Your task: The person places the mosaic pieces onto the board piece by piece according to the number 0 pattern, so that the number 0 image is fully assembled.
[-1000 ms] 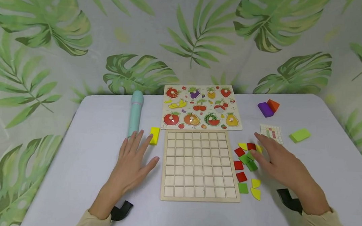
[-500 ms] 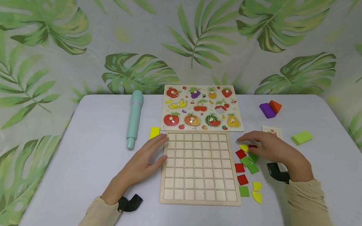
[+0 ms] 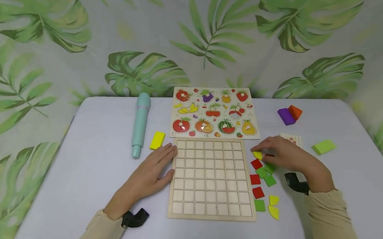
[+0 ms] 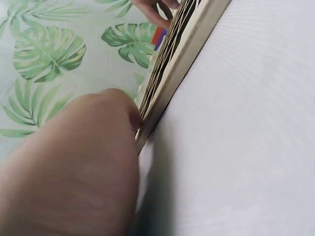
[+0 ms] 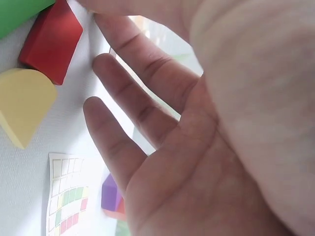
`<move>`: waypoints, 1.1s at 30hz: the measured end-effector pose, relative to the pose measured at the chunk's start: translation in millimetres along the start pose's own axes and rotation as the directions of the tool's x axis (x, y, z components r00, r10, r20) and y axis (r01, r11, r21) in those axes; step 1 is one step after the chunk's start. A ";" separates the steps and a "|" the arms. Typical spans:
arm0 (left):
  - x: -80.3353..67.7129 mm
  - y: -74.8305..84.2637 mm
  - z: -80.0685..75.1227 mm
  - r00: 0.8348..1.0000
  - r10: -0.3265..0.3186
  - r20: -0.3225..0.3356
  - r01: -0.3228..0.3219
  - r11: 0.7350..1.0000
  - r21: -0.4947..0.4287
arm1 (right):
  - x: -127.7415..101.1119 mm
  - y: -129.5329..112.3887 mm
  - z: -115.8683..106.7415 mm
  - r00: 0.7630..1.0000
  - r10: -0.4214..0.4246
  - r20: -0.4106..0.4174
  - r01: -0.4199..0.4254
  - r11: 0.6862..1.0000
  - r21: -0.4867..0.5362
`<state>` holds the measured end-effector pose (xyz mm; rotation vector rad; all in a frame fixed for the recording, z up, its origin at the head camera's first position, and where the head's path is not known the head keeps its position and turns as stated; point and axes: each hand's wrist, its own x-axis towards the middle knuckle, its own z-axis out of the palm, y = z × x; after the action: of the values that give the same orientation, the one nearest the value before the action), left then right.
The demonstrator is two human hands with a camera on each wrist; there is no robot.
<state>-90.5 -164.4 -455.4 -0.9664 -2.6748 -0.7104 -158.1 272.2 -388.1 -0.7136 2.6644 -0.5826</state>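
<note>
Many empty cells, wooden grid board [image 3: 212,177]

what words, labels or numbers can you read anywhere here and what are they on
No text, number or brand reads in any view.
Fruit puzzle board: pictures of fruit only, no words legible.
Wooden grid board: blank squares, no marks.
Pattern card: coloured squares only, no letters.
Teal cylinder: no label visible.
Coloured tiles and blocks: plain.
</note>
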 end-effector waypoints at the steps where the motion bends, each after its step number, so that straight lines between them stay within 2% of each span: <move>1: 0.3 1.3 -0.5 1.000 0.009 0.015 -0.009 1.000 -0.003 | 0.0 -0.5 -0.3 1.000 0.000 0.004 0.000 1.000 -0.005; 4: 0.9 4.6 -0.2 0.998 0.035 0.057 -0.035 0.999 0.015 | 0.3 0.1 -0.4 1.000 -0.012 0.013 0.013 1.000 -0.025; 7: 1.5 7.7 0.7 0.996 0.018 0.092 -0.022 0.999 0.045 | 0.6 0.6 0.4 1.000 -0.013 0.015 0.013 0.999 -0.035; 10: 0.9 8.7 1.9 0.994 -0.041 0.102 0.031 0.995 0.097 | 0.9 0.6 2.1 1.000 -0.003 0.014 0.004 0.999 -0.042; 14: -0.6 7.8 3.3 0.984 -0.126 0.128 0.108 0.985 0.137 | 1.8 0.5 3.5 1.000 0.016 0.010 -0.016 0.999 -0.047; 16: -0.9 7.6 3.3 0.980 -0.139 0.144 0.121 0.984 0.129 | 2.2 -0.2 4.1 1.000 0.026 0.006 -0.025 0.999 -0.043; 19: -1.5 7.6 2.7 0.981 -0.124 0.146 0.109 0.988 0.108 | 2.5 -1.6 4.9 0.999 0.045 -0.001 -0.045 0.999 -0.022; 24: -2.3 7.8 1.9 0.990 -0.089 0.114 0.079 0.993 0.091 | 3.2 -3.0 5.9 0.996 0.086 -0.014 -0.086 0.996 -0.009; 28: -1.6 7.8 1.8 0.986 -0.111 0.125 0.104 0.993 0.060 | 3.2 -3.3 6.3 0.994 0.110 -0.026 -0.111 0.994 -0.013; 33: -0.8 8.0 0.8 0.980 -0.144 0.135 0.141 0.990 0.027 | 1.7 -11.3 6.7 0.992 0.090 -0.086 -0.089 0.996 0.016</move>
<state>-84.7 -159.0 -453.4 -0.8547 -2.8883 -0.6697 -152.3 260.2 -389.1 -0.5751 2.7535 -0.6178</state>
